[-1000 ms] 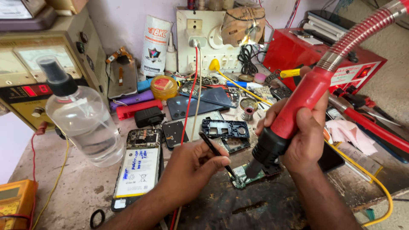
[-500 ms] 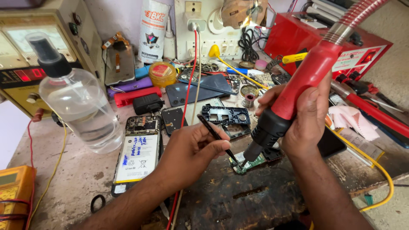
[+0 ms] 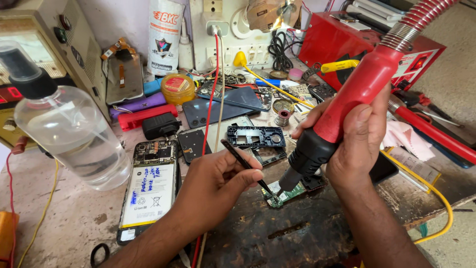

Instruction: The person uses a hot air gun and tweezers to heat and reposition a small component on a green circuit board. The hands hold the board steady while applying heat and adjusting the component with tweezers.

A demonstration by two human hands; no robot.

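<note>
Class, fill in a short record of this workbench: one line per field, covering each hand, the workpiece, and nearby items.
left hand: holds tweezers, tips at the circuit board
right hand: grips red hot-air tool, nozzle down over the board
surface: dark scorched mat
nearby: opened phone, clear spray bottle, black frame

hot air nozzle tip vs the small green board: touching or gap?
Cannot tell. In the head view the hot air gun nozzle ends right at the green circuit board, with tweezers alongside, but no contact or gap shows plainly.

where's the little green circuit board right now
In the head view, the green circuit board lies on the dark worn mat just right of centre, under the hot-air tool's nozzle and the tweezers' tip.
</note>
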